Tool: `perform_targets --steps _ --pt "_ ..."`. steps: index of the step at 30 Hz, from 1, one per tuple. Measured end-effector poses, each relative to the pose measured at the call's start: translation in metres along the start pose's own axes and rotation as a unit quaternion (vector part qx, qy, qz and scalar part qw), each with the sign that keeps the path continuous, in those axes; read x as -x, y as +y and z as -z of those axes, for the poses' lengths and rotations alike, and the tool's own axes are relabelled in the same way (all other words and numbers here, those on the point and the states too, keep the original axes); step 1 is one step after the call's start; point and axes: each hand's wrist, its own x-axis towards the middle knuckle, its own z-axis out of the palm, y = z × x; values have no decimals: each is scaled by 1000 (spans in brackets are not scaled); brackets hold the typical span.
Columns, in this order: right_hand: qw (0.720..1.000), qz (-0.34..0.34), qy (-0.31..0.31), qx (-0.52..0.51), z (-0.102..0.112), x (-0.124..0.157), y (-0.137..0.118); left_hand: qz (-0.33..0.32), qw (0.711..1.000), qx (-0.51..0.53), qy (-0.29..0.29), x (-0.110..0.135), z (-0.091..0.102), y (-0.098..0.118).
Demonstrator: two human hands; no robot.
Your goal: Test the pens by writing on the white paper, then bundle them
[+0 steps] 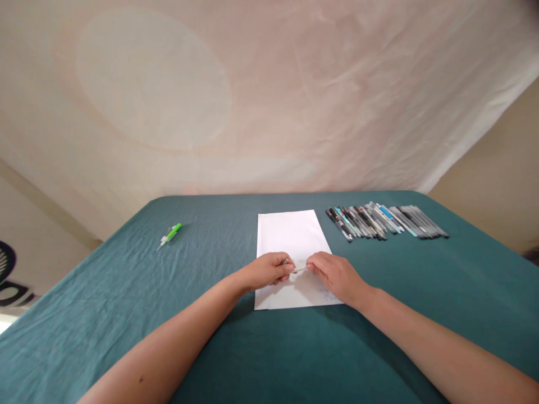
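Between my two hands runs a slim, pale pen [300, 269], held level just above a sheet of white paper [286, 233]. My left hand [272, 269] is closed around its left part. The fingers of my right hand [334, 274] pinch the other end. Both ends are hidden by the fingers, so I cannot tell whether a cap is on it. Faint blue writing marks the paper near its lower right corner, beside my right hand.
On the right, several pens [366, 221] lie side by side in a slanting row. A green and white pen-like item with a thin tip [170, 234] rests alone at left. A dark green cloth [202, 235] covers the table; a pale sheet [269, 101] hangs behind.
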Motion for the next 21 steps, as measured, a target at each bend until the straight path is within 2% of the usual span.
perform_targets --steps 4,11,21 --pt "1000 -19 8 3 1 0 0 -1 1000 -29 13 1 0 2" --pt "1000 1 6 -1 3 1 -1 -14 999 -48 16 1 -2 4" --pt "1000 18 12 14 2 -1 -2 -4 1000 31 0 -1 -1 -1"
